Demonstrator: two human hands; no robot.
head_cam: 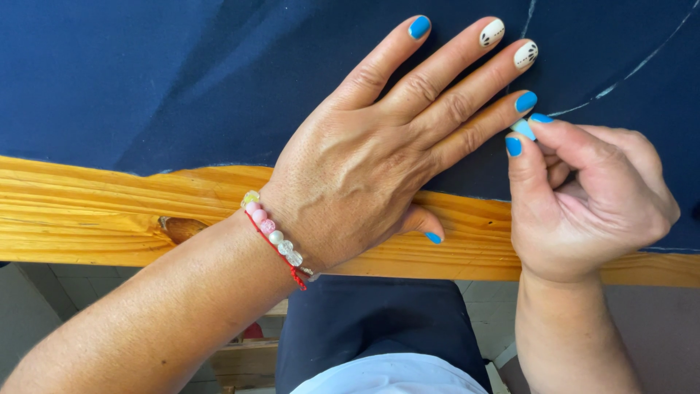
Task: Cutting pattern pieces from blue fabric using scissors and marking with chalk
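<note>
I see dark navy cloth (146,80) covering most of the view, spread across a pale wooden table (87,219) whose near edge stays bare. A faint chalk line (627,76) curves over the cloth at upper right. My left hand (364,160) lies flat and spread on the cloth, fingers extended, holding nothing, a beaded bracelet (273,237) at its wrist. My right hand (590,197) is curled, pinching a small pale-blue chalk piece (522,129) between thumb and forefinger, touching the cloth just beside the left little finger.
</note>
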